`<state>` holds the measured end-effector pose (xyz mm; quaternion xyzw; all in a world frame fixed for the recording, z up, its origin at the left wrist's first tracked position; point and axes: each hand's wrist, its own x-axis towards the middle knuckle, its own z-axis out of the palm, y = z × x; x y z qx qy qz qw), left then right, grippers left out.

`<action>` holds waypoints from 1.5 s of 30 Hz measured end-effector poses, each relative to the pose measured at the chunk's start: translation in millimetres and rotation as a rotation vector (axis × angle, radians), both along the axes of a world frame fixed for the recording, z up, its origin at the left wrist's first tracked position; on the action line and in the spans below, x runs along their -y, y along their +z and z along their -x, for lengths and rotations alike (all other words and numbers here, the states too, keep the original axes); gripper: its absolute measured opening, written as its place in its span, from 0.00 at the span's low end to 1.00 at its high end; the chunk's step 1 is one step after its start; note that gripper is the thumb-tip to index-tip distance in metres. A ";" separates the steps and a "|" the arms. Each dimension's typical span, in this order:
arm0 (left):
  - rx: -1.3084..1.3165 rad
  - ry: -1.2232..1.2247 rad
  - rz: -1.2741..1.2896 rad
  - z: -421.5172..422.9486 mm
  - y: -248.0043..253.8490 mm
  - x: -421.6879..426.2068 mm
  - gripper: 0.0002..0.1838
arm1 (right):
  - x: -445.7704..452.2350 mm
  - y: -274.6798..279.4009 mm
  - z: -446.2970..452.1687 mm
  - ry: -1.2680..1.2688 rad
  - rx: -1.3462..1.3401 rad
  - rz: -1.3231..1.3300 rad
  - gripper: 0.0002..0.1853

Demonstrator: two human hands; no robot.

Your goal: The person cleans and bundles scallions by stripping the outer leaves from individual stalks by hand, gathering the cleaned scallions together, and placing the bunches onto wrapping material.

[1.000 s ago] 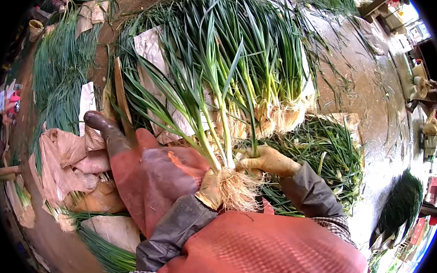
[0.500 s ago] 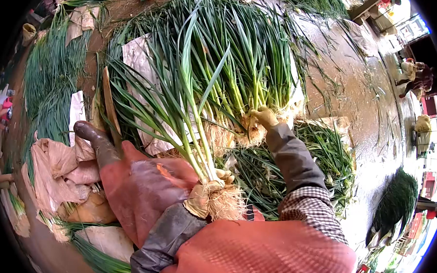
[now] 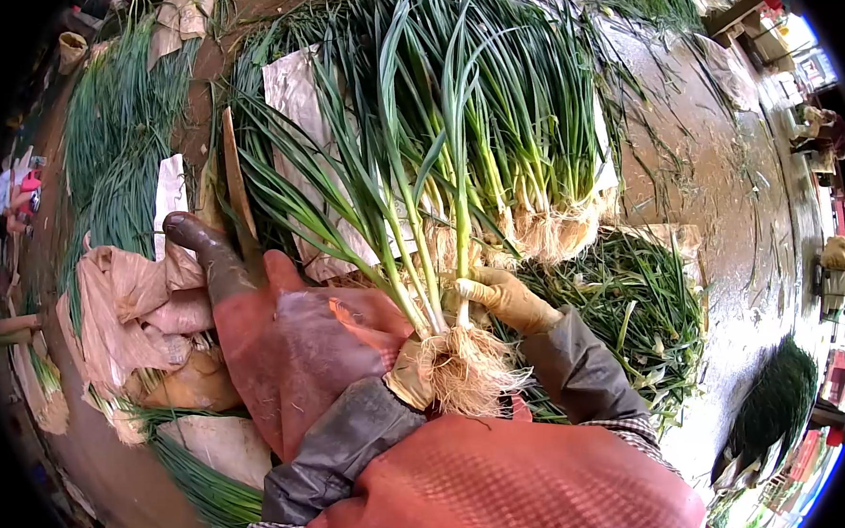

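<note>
My gloved left hand [image 3: 413, 374] is closed round the lower ends of a small bunch of leek-like stalks [image 3: 399, 253], held above my lap. Their pale, shaggy roots [image 3: 469, 372] hang out in front of the fist, and the long green leaves point away from me. In my gloved right hand [image 3: 509, 297], one more stalk [image 3: 463, 237] is pinched near its white base, close against the bunch. Some of the right fingers are hidden behind this stalk. Beyond both hands, a thick row of the same stalks [image 3: 552, 166] lies with its roots towards me.
Loose trimmed leaves [image 3: 621, 313] are heaped right of my hands. More stalks [image 3: 123, 153] lie at the left, near pinkish sacking [image 3: 124, 315]. My boot [image 3: 199, 238] extends beside a wooden strip [image 3: 238, 173]. A dark green bundle [image 3: 773, 407] lies on the wet floor [image 3: 721, 222].
My right hand has drawn back from the row to the bunch, bringing one stalk with it. My left hand keeps hold of its bunch. The whole view has shifted slightly.
</note>
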<state>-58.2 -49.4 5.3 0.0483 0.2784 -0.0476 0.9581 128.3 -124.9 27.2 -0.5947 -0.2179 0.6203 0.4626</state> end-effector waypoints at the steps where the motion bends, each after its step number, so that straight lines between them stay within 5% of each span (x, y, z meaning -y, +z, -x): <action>1: 0.053 0.028 0.008 2.8 -1.8 1.6 0.16 | 4.3 23.4 1.1 0.059 0.056 0.065 0.22; 8: 0.023 0.087 -0.119 10.9 0.5 4.8 0.20 | 125.7 52.1 -39.1 0.013 -0.039 0.365 0.17; 10: 0.055 0.200 0.116 2.9 25.0 -7.2 0.27 | 167.1 19.7 -47.9 0.334 0.181 0.831 0.15; 12: 0.252 0.209 0.163 4.4 24.4 -15.7 0.29 | 192.2 -40.2 -78.8 1.481 0.990 0.777 0.14; 16: 0.428 0.190 0.150 7.0 20.5 -22.0 0.32 | 42.6 -86.0 -131.5 0.181 1.316 0.313 0.13; 17: 0.440 0.196 0.134 7.1 18.2 -23.5 0.33 | -1.6 -81.9 -132.6 -0.251 0.913 0.159 0.13; 18: 0.433 0.205 0.115 7.1 12.9 -23.4 0.34 | -42.6 -85.6 -139.6 -0.047 1.296 0.326 0.13; 19: 0.419 0.215 0.084 7.9 5.3 -22.5 0.36 | -61.4 -96.8 -153.4 0.031 1.118 0.404 0.14; 20: 0.404 0.225 0.053 8.7 -2.4 -21.6 0.39 | -70.2 -115.6 -163.8 0.266 1.444 0.386 0.13; 21: 0.285 0.271 0.086 11.1 11.6 -21.3 0.37 | -72.6 -140.7 -172.3 0.307 1.293 0.370 0.11; 24: 0.097 0.279 -0.273 12.1 17.6 -24.0 0.31 | -75.3 -27.9 -112.6 -0.151 0.288 0.218 0.15; 27: -0.021 0.214 -0.266 5.6 -1.0 -23.9 0.25 | -31.0 -4.0 -73.9 -0.095 0.236 -0.014 0.25; 30: -0.063 0.153 -0.117 3.4 -18.8 -19.2 0.22 | -13.7 -16.3 -40.1 -0.204 -0.091 -0.112 0.23; 34: -0.124 0.173 -0.149 -3.9 -2.0 -10.2 0.14 | -15.4 20.2 -5.6 0.007 0.160 0.001 0.22; 35: -0.152 0.139 -0.180 -1.7 -2.2 -9.9 0.14 | -13.2 17.9 2.7 0.100 0.426 -0.023 0.21; 36: -0.154 0.130 -0.180 1.7 -6.7 -7.7 0.14 | -10.6 26.6 3.1 0.234 0.706 -0.085 0.21; 38: -0.100 0.173 -0.126 3.3 -18.1 -4.7 0.14 | -0.2 27.6 11.3 0.147 0.778 -0.330 0.20; 42: 0.097 0.250 -0.049 -7.1 13.1 -12.7 0.24 | 51.8 65.8 -11.4 0.124 0.047 0.215 0.15; 44: 0.360 0.211 0.140 1.7 6.2 -19.7 0.31 | 88.0 31.7 -23.7 0.384 0.067 0.432 0.13; 45: 0.427 0.187 0.183 1.2 9.4 -21.1 0.31 | 125.7 -9.7 -35.7 0.838 0.569 0.443 0.13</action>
